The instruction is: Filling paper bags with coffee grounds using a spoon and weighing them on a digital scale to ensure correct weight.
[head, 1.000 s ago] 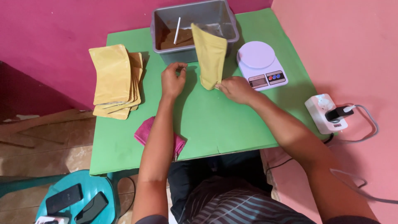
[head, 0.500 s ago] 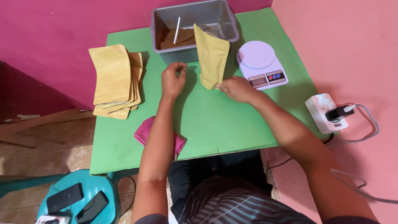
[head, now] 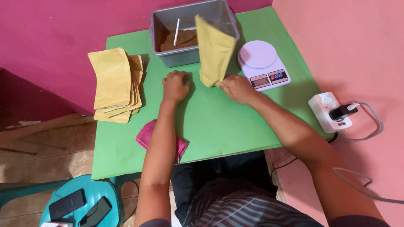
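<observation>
A pink cloth [head: 148,135] is lying at the tabletop's [head: 219,126] near edge, under the left forearm. The left hand [head: 175,86] is resting mid-table, curled into a loose fist holding nothing. Beside it, the right hand [head: 236,88] is pinching the bottom edge of a yellow pouch [head: 213,51], holding it upright. A stack of pouches [head: 113,84] is sitting by the left edge, a white scale [head: 263,64] by the right. A grey tub [head: 191,31] is standing at the far edge.

I am seeing the grey plastic tub [head: 172,56] sitting at the back of the flat green table [head: 219,126]. The white kitchen scale [head: 263,65] is sitting to its right. The stack of yellow paper pouches [head: 113,84] is lying to its left. The folded pink cloth [head: 147,135] is lying near the front edge.
</observation>
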